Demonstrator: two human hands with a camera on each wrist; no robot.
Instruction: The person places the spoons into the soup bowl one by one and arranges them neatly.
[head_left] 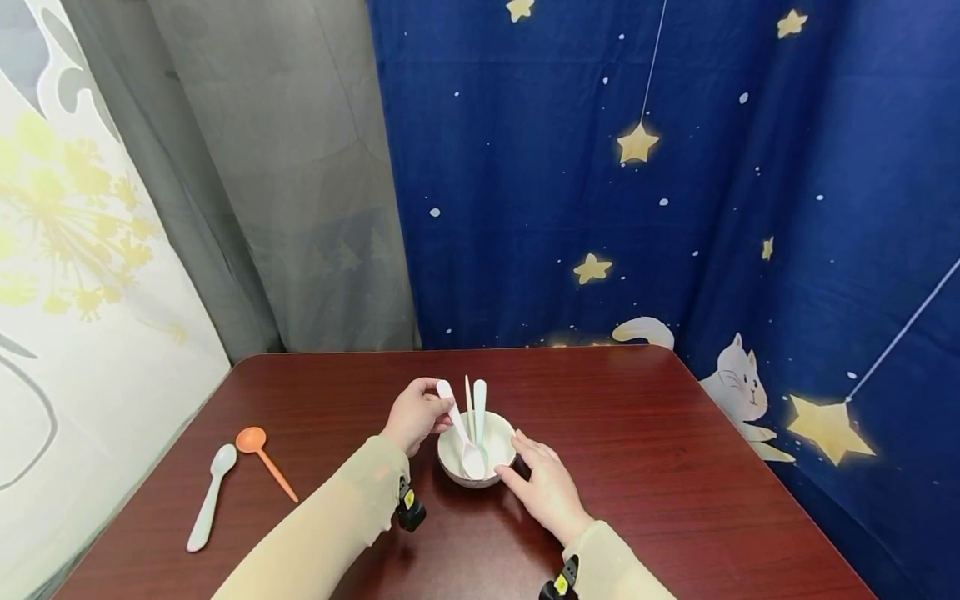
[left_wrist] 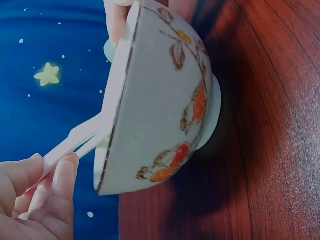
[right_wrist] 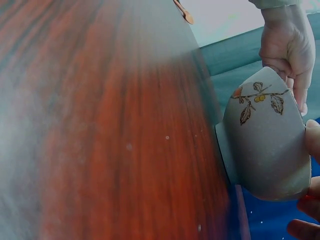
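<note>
A round bowl (head_left: 501, 433) with a branch-and-fruit pattern on its outer wall (left_wrist: 150, 100) stands upright on the table. My left hand (head_left: 416, 414) pinches the handle of a pale pink-white spoon (head_left: 472, 461), whose head is inside the bowl. Behind that spoon, a pale mint spoon (head_left: 480, 398) and a thin, light-coloured utensil (head_left: 468, 392) lean in the bowl, handles up. At the bowl's right side my right hand (head_left: 551, 487) holds the rim, thumb toward the front and fingers farther back.
To the left on the dark red wooden table (head_left: 637, 467) lie an orange spoon (head_left: 252, 439) and a pale spoon (head_left: 213, 493). A grey curtain (head_left: 300, 183) and a blue star-patterned curtain (head_left: 525, 183) hang beyond the far edge.
</note>
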